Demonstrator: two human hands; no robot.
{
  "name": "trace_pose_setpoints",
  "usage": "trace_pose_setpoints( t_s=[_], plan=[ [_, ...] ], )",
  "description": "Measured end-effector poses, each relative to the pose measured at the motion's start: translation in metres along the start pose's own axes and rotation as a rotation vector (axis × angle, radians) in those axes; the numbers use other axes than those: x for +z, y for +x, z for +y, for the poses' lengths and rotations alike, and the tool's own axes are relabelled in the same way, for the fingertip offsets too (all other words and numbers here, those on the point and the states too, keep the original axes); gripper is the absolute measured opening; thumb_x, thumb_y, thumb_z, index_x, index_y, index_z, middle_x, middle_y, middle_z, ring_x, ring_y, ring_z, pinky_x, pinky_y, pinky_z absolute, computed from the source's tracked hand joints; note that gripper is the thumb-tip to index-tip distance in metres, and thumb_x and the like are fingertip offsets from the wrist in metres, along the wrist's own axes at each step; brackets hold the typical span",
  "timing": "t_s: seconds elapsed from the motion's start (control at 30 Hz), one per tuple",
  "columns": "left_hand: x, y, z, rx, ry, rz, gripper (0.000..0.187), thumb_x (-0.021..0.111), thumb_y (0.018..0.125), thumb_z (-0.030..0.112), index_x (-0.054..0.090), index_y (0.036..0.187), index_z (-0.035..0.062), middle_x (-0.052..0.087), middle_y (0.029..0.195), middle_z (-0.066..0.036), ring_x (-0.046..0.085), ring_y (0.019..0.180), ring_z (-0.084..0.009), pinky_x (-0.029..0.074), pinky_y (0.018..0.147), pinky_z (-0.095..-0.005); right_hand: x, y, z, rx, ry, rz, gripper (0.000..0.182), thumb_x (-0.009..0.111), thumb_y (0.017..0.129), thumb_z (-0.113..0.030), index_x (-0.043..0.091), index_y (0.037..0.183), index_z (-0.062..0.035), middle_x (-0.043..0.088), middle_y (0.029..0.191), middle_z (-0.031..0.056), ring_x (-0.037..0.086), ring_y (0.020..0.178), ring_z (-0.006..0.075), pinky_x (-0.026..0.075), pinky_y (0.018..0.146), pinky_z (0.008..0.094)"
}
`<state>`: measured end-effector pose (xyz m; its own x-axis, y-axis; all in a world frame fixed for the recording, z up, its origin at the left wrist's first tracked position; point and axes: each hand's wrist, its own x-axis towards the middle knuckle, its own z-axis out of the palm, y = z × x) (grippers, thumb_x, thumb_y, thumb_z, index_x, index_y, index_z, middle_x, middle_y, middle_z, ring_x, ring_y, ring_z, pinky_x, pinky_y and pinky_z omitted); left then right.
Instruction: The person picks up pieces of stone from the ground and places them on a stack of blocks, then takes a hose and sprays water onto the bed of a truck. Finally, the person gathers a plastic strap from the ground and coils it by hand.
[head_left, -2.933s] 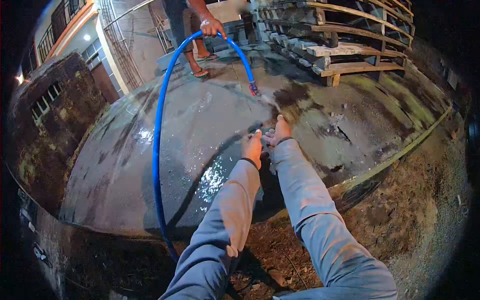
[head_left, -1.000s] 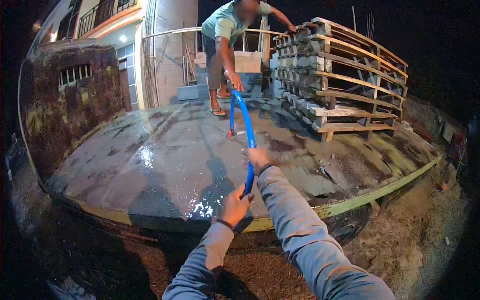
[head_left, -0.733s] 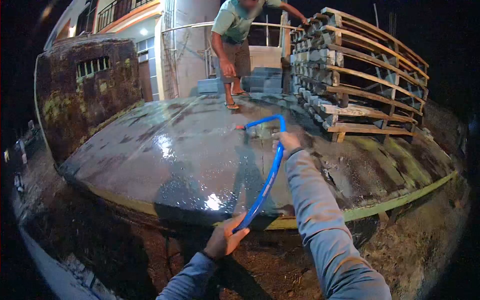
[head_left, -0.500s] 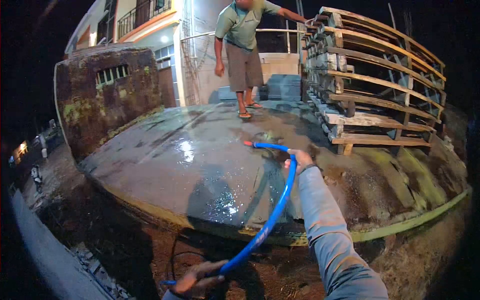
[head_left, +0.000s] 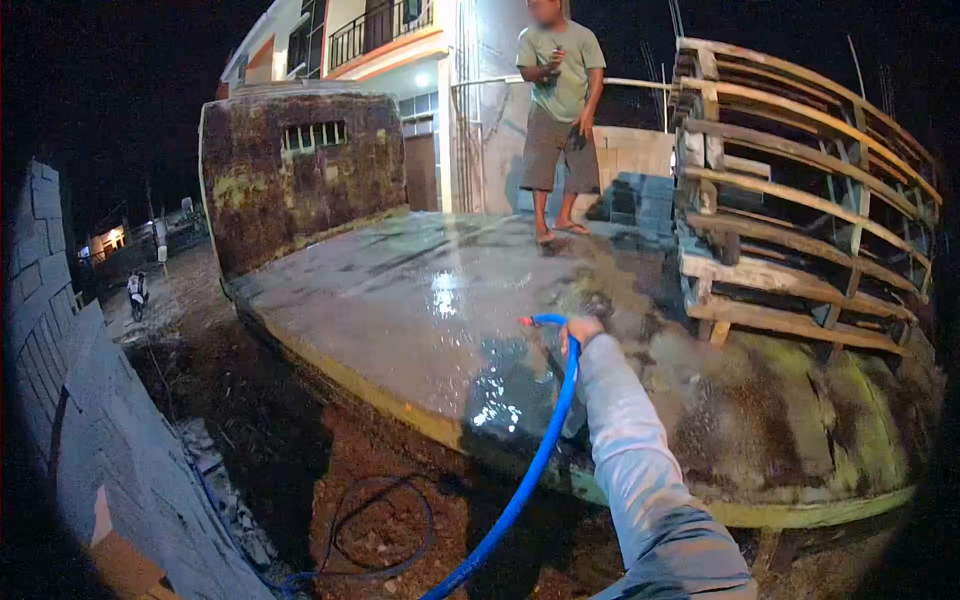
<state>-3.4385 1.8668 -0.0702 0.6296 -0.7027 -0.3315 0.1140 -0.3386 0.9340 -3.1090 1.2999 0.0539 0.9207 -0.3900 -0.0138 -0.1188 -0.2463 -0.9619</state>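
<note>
My right hand [head_left: 581, 332] is wrapped round a blue hose [head_left: 535, 465] close to its end. The hose's red tip [head_left: 525, 321] points left over a wet concrete slab [head_left: 350, 305]. From my hand the hose curves down and leaves the view at the bottom edge. My left hand is out of view. Light glints off wet patches on the slab below and left of the tip. Whether water is coming from the tip cannot be made out.
A person [head_left: 562, 110] in sandals stands on the slab's far side. Stacked wooden pallets [head_left: 800, 190] rise at the right. A stained upright wall [head_left: 310, 180] stands at the left. Below the slab, a dark thin hose [head_left: 430, 520] lies coiled on soil beside a block wall [head_left: 150, 480].
My left hand has dropped out of view. The camera has turned left. The person has taken their hand off the pallets and now holds one hand at the chest.
</note>
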Motion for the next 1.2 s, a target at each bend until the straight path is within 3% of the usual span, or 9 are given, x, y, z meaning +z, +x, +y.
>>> trace_pose_setpoints(
  t_s=[0.13,0.33,0.4,0.57,0.73,0.93,0.97,1.03,1.2],
  plan=[
    [0.09,0.022,-0.031,-0.052,0.075,-0.005,0.052,0.057,0.08,0.034,0.047,0.121,0.0051,0.053,0.108,-0.012,0.05,0.101,-0.0233,0.039,0.086,-0.0415,-0.044,-0.044,-0.005,0.022,0.305,-0.058,0.016,0.049,0.076,-0.016,0.055,0.07,-0.0026,0.049,0.053,0.0088,0.048,0.04,0.0241,0.039,0.037,0.0389],
    [0.218,0.052,-0.054,-0.101,0.221,-0.029,0.038,0.06,0.081,0.018,0.053,0.117,0.0079,0.058,0.097,-0.009,0.054,0.092,-0.0182,0.042,0.079,-0.0336,-0.161,-0.122,-0.011,-0.274,-0.508,0.075,0.018,0.053,0.075,-0.021,0.051,0.062,-0.0082,0.048,0.051,0.0077,0.046,0.039,0.022,0.037,0.035,0.0376],
    [0.246,0.061,-0.053,-0.121,0.286,-0.04,0.035,0.062,0.079,0.017,0.055,0.112,0.0086,0.059,0.093,-0.009,0.055,0.087,-0.0184,0.043,0.077,-0.0336,-0.206,-0.141,0.012,-0.081,-0.069,0.096,0.016,0.051,0.074,-0.021,0.053,0.062,-0.0096,0.049,0.052,0.0066,0.049,0.041,0.0192,0.037,0.034,0.0323],
    [0.296,0.099,-0.061,-0.122,0.507,-0.03,0.038,0.068,0.071,0.029,0.058,0.103,0.0096,0.06,0.087,-0.011,0.058,0.082,-0.022,0.044,0.075,-0.0388,-0.286,-0.197,0.026,0.087,-0.066,0.381,0.025,0.053,0.081,-0.031,0.05,0.072,-0.0076,0.043,0.051,0.0034,0.043,0.038,0.0158,0.037,0.034,0.0318],
    [0.325,0.168,-0.082,-0.142,0.128,-0.114,0.036,0.064,0.079,0.029,0.058,0.106,0.0053,0.062,0.094,-0.008,0.058,0.088,-0.0198,0.046,0.075,-0.0359,-0.369,-0.225,0.079,0.118,0.429,0.114,0.031,0.048,0.086,-0.039,0.048,0.082,-0.0085,0.042,0.051,0.0025,0.04,0.038,0.0147,0.035,0.035,0.0313],
    [0.369,0.275,0.184,0.523,-0.087,0.062,0.028,0.053,0.088,0.021,0.051,0.108,0.0021,0.055,0.088,-0.002,0.05,0.073,-0.009,0.046,0.069,-0.0245,-0.423,-0.27,0.122,0.178,0.89,-0.03,0.031,0.045,0.088,-0.044,0.049,0.089,-0.0124,0.04,0.053,-0.0029,0.033,0.039,0.0102,0.03,0.04,0.0275],
    [0.389,0.28,0.241,0.267,-0.22,0.249,0.028,0.052,0.088,0.023,0.052,0.107,0.0012,0.055,0.085,-0.002,0.049,0.073,-0.0071,0.043,0.065,-0.0226,-0.425,-0.274,0.121,0.162,0.917,-0.048,0.031,0.045,0.088,-0.044,0.049,0.091,-0.0131,0.04,0.053,-0.0032,0.033,0.039,0.0101,0.03,0.04,0.0279],
    [0.404,0.335,0.283,0.605,-0.083,0.245,0.037,0.054,0.087,0.029,0.053,0.107,-0.0026,0.058,0.085,-0.004,0.051,0.075,-0.0096,0.042,0.067,-0.0228,-0.43,-0.28,0.119,0.118,0.97,-0.14,0.033,0.045,0.087,-0.046,0.049,0.093,-0.0133,0.04,0.053,-0.003,0.033,0.04,0.0101,0.03,0.04,0.0281],
    [0.463,0.454,0.367,0.522,-0.162,0.059,0.045,0.052,0.085,0.044,0.061,0.086,-0.0001,0.059,0.082,-0.007,0.052,0.073,-0.0118,0.041,0.062,-0.0266,-0.436,-0.298,0.11,0.074,0.966,-0.175,0.032,0.039,0.09,-0.043,0.051,0.094,-0.0142,0.041,0.054,-0.0031,0.034,0.04,0.0092,0.031,0.04,0.0276]
  ],
)
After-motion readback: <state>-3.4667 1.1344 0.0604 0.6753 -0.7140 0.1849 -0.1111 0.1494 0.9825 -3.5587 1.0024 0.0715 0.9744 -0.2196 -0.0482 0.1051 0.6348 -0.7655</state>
